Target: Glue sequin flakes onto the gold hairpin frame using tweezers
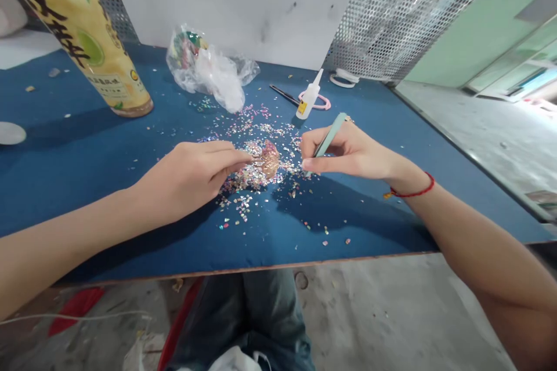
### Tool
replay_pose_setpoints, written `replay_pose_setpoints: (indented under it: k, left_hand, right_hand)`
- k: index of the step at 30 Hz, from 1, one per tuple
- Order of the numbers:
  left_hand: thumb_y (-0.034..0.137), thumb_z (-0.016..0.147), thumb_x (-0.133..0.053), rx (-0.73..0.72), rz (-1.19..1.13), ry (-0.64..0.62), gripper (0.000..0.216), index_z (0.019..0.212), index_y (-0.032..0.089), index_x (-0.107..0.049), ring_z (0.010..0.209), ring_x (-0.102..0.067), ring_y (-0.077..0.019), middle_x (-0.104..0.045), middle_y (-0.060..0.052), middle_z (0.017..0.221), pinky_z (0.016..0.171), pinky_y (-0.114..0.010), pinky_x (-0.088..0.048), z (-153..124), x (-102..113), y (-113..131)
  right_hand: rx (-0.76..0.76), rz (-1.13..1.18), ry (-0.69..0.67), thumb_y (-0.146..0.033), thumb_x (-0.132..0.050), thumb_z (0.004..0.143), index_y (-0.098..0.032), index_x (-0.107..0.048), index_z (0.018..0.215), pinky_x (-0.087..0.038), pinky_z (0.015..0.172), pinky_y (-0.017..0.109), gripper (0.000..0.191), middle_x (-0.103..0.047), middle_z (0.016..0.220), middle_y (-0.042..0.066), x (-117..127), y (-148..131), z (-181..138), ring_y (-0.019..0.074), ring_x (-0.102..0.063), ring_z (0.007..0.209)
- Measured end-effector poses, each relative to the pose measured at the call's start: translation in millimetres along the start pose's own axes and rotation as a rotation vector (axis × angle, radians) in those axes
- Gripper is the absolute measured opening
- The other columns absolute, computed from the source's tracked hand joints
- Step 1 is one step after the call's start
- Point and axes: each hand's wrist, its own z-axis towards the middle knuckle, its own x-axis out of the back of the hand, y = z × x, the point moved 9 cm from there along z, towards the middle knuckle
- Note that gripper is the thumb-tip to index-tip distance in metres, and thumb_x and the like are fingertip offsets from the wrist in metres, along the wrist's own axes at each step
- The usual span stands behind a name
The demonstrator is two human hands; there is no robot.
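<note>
While our left hand point(187, 177) pinches thin stem of gold-pink shell-shaped piece point(270, 159), low over scattered sequins point(243, 204) on blue bench point(87, 148), our right hand point(352, 153) grips pale green tweezers point(329, 135) just beside piece. Hands apart, piece between them. Glue bottle point(308, 95) upright beyond, crumpled plastic bag point(213, 69) farther left.

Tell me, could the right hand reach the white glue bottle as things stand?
Probably yes: the right hand is close to the white glue bottle, with only scattered sequins between them. It grips a pale green tool, though, and may need to set it down first.
</note>
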Motion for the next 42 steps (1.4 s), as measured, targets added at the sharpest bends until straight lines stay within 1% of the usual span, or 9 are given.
replay_pose_setpoints:
  k: [3, 5, 8, 13, 17, 23, 27, 37, 42]
  left_hand:
    - [0.014, 0.098, -0.048, 0.003, 0.001, 0.015, 0.024, 0.105, 0.011, -0.071, 0.078, -0.069, -0.0130, -0.074, -0.004, 0.087, 0.068, -0.019, -0.049, 0, 2, 0]
    - [0.013, 0.098, -0.048, 0.011, -0.002, 0.012, 0.025, 0.105, 0.011, -0.071, 0.078, -0.070, -0.0129, -0.074, -0.004, 0.087, 0.069, -0.019, -0.050, -1, 3, -1]
    - [0.011, 0.097, -0.047, 0.019, -0.003, 0.001, 0.026, 0.107, 0.012, -0.071, 0.079, -0.070, -0.0128, -0.074, -0.004, 0.089, 0.069, -0.019, -0.050, -1, 2, -1]
    - [0.011, 0.096, -0.049, 0.063, -0.017, -0.018, 0.027, 0.107, 0.015, -0.072, 0.082, -0.071, -0.0126, -0.076, -0.003, 0.089, 0.070, -0.017, -0.052, -2, 1, 2]
    - [0.006, 0.094, -0.046, 0.048, -0.013, -0.063, 0.032, 0.109, 0.016, -0.072, 0.087, -0.072, -0.0118, -0.077, -0.003, 0.094, 0.073, -0.016, -0.053, -2, 1, 10]
    - [0.008, 0.095, -0.049, 0.010, 0.018, -0.007, 0.025, 0.102, 0.016, -0.072, 0.083, -0.072, -0.0102, -0.077, -0.003, 0.089, 0.070, -0.014, -0.052, -1, 6, 18]
    - [0.013, 0.098, -0.046, 0.055, 0.053, -0.063, 0.027, 0.106, 0.020, -0.072, 0.082, -0.072, -0.0099, -0.077, 0.000, 0.090, 0.070, -0.015, -0.053, -2, 2, 16]
    - [0.008, 0.096, -0.045, 0.027, 0.041, -0.042, 0.030, 0.108, 0.017, -0.071, 0.082, -0.072, -0.0102, -0.077, -0.001, 0.091, 0.063, -0.015, -0.050, -2, 5, 21]
    - [0.004, 0.093, -0.045, 0.010, 0.043, -0.031, 0.031, 0.103, 0.017, -0.071, 0.075, -0.071, -0.0089, -0.075, 0.001, 0.083, 0.051, -0.017, -0.043, -1, 6, 23]
  right_hand:
    - [-0.061, 0.020, -0.091, -0.032, -0.067, 0.090, -0.015, -0.056, 0.068, -0.039, 0.052, 0.020, 0.029, -0.056, 0.061, -0.003, 1, 10, -2, 0.0054, -0.050, 0.057]
    - [-0.072, 0.045, -0.065, -0.033, -0.069, 0.088, -0.015, -0.057, 0.068, -0.039, 0.051, 0.020, 0.030, -0.058, 0.060, -0.003, 4, 14, -1, 0.0056, -0.051, 0.056]
    - [-0.030, 0.099, 0.156, -0.033, -0.073, 0.085, -0.016, -0.057, 0.066, -0.036, 0.047, 0.020, 0.031, -0.056, 0.057, -0.004, 15, 12, 0, 0.0050, -0.048, 0.052]
    - [-0.003, 0.093, 0.570, -0.032, -0.068, 0.089, -0.019, -0.058, 0.069, -0.036, 0.044, 0.023, 0.026, -0.057, 0.057, -0.004, 23, -3, -11, 0.0059, -0.048, 0.049]
    - [0.085, -0.074, 0.704, -0.030, -0.068, 0.089, -0.019, -0.058, 0.065, -0.037, 0.045, 0.025, 0.028, -0.056, 0.059, -0.003, 18, -22, -20, 0.0069, -0.048, 0.051]
    - [0.166, -0.337, 0.766, -0.033, -0.064, 0.091, -0.021, -0.058, 0.065, -0.039, 0.050, 0.027, 0.029, -0.058, 0.060, -0.002, 9, -38, -28, 0.0097, -0.050, 0.055]
    - [0.155, -0.349, 0.810, -0.035, -0.063, 0.092, -0.021, -0.058, 0.065, -0.039, 0.050, 0.029, 0.030, -0.058, 0.060, -0.001, 6, -41, -33, 0.0106, -0.050, 0.054]
    - [0.187, -0.424, 0.834, -0.036, -0.063, 0.092, -0.023, -0.059, 0.066, -0.041, 0.051, 0.030, 0.029, -0.059, 0.057, -0.001, 0, -43, -33, 0.0116, -0.052, 0.052]
    - [0.196, -0.463, 0.835, -0.036, -0.064, 0.091, -0.023, -0.058, 0.065, -0.042, 0.051, 0.030, 0.030, -0.059, 0.055, -0.001, -2, -46, -33, 0.0120, -0.053, 0.052]
